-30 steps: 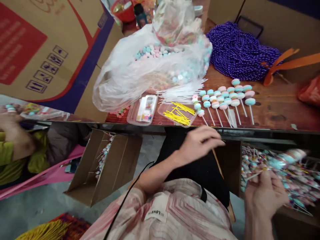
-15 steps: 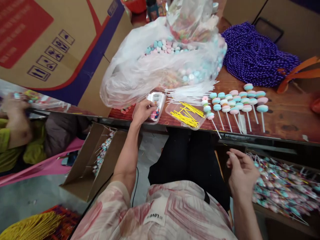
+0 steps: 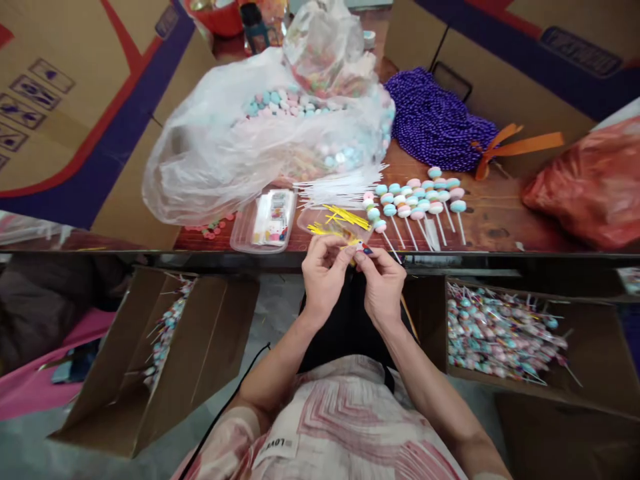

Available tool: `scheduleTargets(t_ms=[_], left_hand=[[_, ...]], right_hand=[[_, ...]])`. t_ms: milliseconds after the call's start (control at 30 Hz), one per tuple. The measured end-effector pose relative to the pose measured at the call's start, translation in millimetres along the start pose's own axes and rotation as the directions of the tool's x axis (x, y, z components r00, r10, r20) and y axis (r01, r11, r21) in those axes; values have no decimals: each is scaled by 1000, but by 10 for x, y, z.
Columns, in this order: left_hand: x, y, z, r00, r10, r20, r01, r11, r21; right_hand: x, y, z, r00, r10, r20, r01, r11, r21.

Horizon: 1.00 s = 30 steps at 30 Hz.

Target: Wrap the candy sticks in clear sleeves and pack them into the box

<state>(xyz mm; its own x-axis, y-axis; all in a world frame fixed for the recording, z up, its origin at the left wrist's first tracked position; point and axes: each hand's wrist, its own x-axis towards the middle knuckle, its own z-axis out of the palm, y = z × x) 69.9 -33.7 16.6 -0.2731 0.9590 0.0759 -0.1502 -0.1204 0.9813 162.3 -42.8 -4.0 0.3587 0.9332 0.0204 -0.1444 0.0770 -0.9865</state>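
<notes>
Both hands meet at the table's front edge, pinching a small printed plastic bag with white, blue and red on it. My left hand grips its left side, and my right hand its right side. Just beyond them is a clear tray of yellow twist ties. Left of that, a clear plastic box holds a stack of printed bags. Pink, blue and white candy skewers lie in a row to the right, near a pile of white sticks.
A large plastic bag of candies fills the table's middle. Purple cord and a red bag lie right. Below the edge, an open carton stands left and a box of wrapped candy skewers right. Big cartons flank the table.
My left hand has left the plastic box with a printed bag. My right hand has come up from the lower right to meet it. The view has turned to the right.
</notes>
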Motion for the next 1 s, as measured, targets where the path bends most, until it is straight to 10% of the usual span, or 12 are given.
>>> scheduleTargets(t_ms=[233, 767, 1000], left_hand=[[-244, -174, 164, 888, -403, 222, 459, 815, -354], [-177, -210, 409, 901, -423, 94, 412, 771, -486], [-107, -191, 239, 864, -496, 83, 468, 733, -494]], right_hand=[[41, -21, -356, 1000, -4, 5, 5, 1000, -26], [22, 7, -366, 997, -39, 61, 47, 989, -140], [81, -30, -410, 996, -58, 68, 73, 967, -244]])
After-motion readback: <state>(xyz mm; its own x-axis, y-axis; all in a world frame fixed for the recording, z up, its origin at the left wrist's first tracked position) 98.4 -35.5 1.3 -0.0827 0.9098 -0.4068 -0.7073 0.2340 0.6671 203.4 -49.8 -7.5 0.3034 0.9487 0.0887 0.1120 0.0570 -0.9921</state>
